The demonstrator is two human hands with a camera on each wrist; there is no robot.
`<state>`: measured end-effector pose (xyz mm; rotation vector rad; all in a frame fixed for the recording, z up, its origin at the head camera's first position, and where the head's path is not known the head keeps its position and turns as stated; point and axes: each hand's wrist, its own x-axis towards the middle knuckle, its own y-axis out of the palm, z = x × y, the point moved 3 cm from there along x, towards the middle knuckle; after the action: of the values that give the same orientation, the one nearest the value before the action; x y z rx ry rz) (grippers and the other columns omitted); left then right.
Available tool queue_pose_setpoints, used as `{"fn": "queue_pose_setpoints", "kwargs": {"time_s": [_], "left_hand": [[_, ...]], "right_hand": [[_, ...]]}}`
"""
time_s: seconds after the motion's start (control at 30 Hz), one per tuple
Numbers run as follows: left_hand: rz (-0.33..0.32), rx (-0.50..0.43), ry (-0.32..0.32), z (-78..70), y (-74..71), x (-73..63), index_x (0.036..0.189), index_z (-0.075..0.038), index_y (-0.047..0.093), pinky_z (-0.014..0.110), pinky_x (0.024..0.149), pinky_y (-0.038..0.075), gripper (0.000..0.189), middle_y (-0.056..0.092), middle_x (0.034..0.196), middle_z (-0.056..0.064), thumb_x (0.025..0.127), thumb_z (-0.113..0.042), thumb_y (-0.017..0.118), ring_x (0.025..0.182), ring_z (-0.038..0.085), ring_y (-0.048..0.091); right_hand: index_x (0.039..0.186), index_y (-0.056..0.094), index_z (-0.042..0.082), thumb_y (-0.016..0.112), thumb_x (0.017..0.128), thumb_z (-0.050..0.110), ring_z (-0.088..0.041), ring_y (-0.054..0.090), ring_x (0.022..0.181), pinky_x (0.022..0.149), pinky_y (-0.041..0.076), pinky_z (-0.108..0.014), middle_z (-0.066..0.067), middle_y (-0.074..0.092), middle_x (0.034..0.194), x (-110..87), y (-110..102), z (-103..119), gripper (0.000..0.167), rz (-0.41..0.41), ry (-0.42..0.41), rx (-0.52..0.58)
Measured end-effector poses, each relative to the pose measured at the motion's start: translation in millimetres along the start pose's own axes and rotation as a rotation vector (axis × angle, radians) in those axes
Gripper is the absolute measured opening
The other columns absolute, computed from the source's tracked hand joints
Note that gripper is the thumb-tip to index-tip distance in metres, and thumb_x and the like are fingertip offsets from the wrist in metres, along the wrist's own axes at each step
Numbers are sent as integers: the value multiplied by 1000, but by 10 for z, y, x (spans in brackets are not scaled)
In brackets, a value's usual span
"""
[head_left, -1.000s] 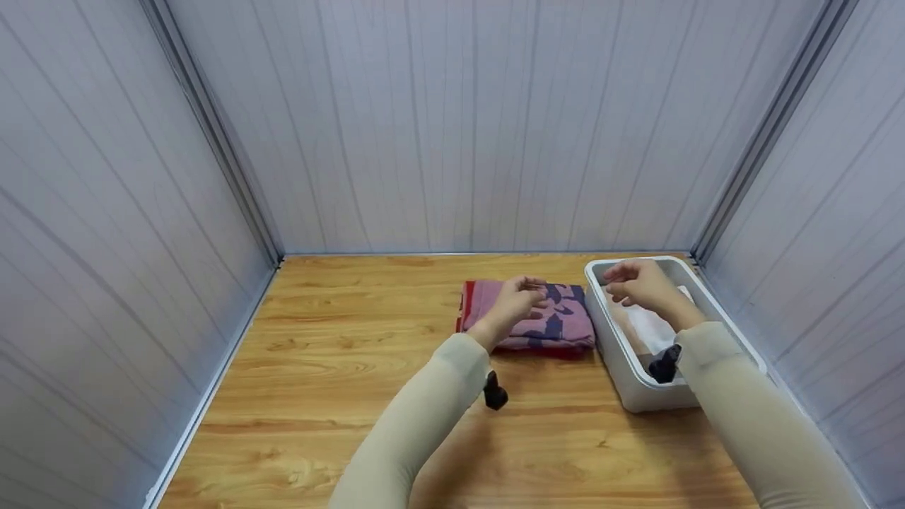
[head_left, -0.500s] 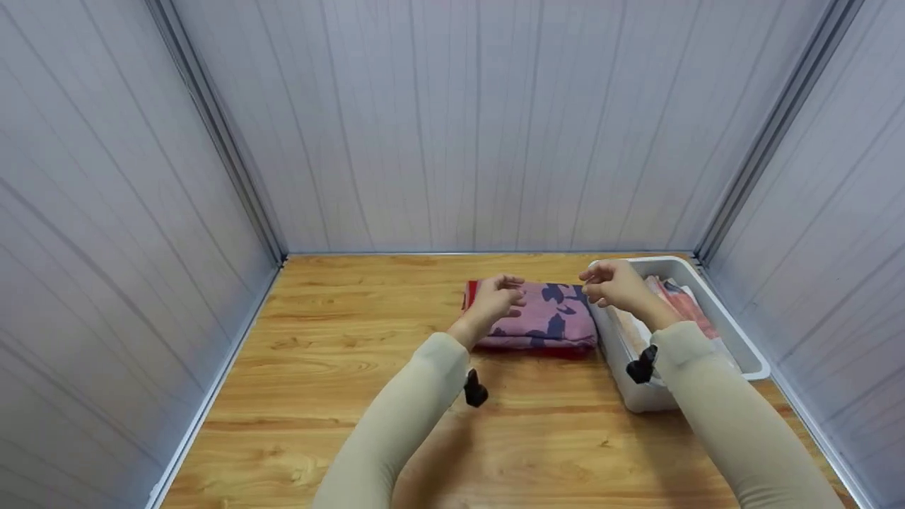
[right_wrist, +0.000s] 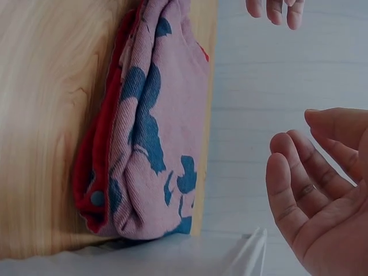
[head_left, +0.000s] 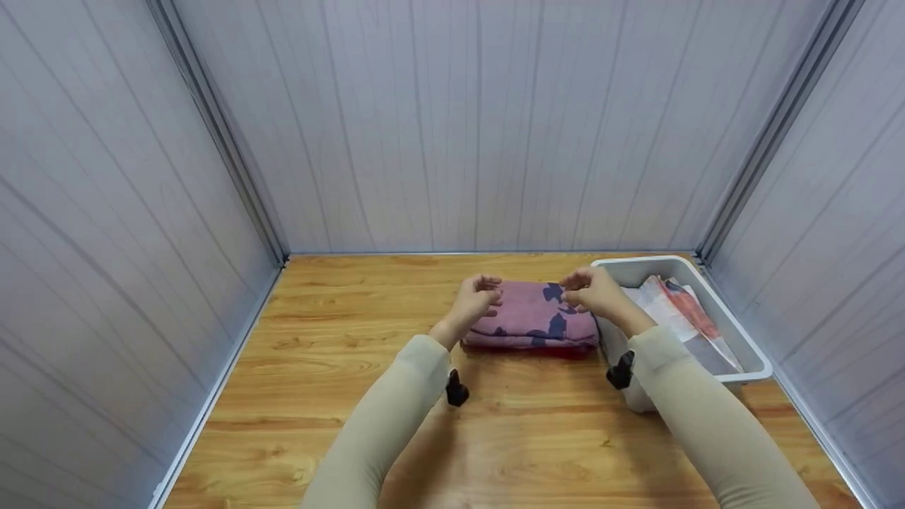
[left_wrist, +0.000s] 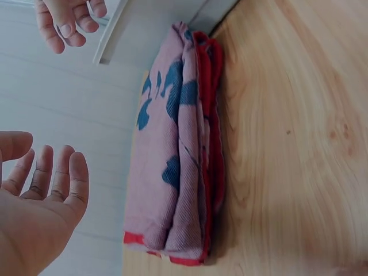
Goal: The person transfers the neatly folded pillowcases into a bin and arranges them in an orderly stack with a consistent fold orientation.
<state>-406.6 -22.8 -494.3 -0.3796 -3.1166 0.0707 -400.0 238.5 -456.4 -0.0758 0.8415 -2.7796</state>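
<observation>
A folded pink cloth [head_left: 527,311] with dark blue shapes lies on the wooden table. Red fabric shows along its lower layers, and a round snap [right_wrist: 98,198] is visible at one corner in the right wrist view. My left hand [head_left: 475,300] hovers over the cloth's left end, fingers loosely bent and holding nothing. Over its right end, close to the bin's rim, hangs my right hand [head_left: 594,291], also with nothing in it. The palms face each other, and both wrist views show the hands apart from the cloth.
A white plastic bin [head_left: 753,357] stands against the cloth's right side. Inside lies folded fabric [head_left: 682,314] in white, orange-red and grey. Pale panel walls [head_left: 452,127] enclose the wooden table [head_left: 339,396] at the back and both sides.
Both hands have moved left. My right hand has gone from above the bin to above the cloth's right end, uncovering more of the fabric in the bin. The cloth has stayed put.
</observation>
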Motion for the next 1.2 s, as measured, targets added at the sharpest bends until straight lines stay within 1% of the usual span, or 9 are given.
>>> {"fn": "queue_pose_setpoints", "kwargs": {"time_s": [0.13,0.27,0.4,0.5,0.63,0.77,0.87,1.03,1.2], "left_hand": [[-19,43,36,55,-66,-16,135,8,62,49,94,64,35,67,131,26,102,0,56,116,43,70],[-30,96,86,127,-114,-21,130,10,63,38,82,62,32,67,124,27,99,3,58,101,26,68],[-39,150,127,224,-164,-26,129,11,63,40,83,62,31,66,125,31,99,4,59,96,17,63],[-42,159,136,309,-211,-17,130,12,62,48,90,64,32,65,126,30,99,5,59,98,18,62],[-42,164,135,400,-259,-17,130,12,61,38,88,62,33,64,127,30,98,5,60,100,20,61],[-64,203,145,467,-286,-22,128,12,63,27,86,56,31,63,130,36,97,6,62,104,24,62],[-80,225,133,520,-308,-23,129,11,64,32,93,57,31,63,132,36,98,6,63,110,30,64],[-111,243,79,625,-363,-34,133,12,61,40,99,58,35,64,134,33,101,0,66,118,37,66],[-130,245,35,696,-395,-55,137,12,59,43,102,58,39,63,136,32,102,-3,66,123,38,65]], "right_hand": [[128,68,-11,71,98,3,-8,69,86,73,60,-24,-27,73,118,11,110,-25,33,-32,-25,-7],[125,69,-10,73,97,3,-9,68,89,76,58,-21,-28,73,118,1,185,-68,32,-88,-48,-11],[124,68,-11,76,95,3,-20,70,97,79,56,-18,-26,73,115,-12,250,-136,34,-140,-57,-2],[126,67,-11,77,94,4,-36,71,110,88,59,-26,-28,73,120,-20,302,-203,37,-161,-47,-4],[129,66,-11,79,93,5,-51,65,123,101,58,-46,-33,69,129,-35,368,-297,42,-184,-36,-24],[132,65,-12,80,93,6,-54,62,128,98,60,-47,-37,65,136,-49,433,-375,45,-179,-21,-31],[136,64,-10,79,94,8,-53,60,134,98,61,-48,-37,63,141,-74,470,-398,48,-161,-8,-40],[141,63,-7,78,95,8,-52,54,142,116,50,-60,-34,61,148,-94,535,-410,51,-143,5,-86],[137,65,-10,81,92,7,-54,56,139,117,47,-63,-33,64,144,-76,633,-443,51,-158,-16,-164]]}}
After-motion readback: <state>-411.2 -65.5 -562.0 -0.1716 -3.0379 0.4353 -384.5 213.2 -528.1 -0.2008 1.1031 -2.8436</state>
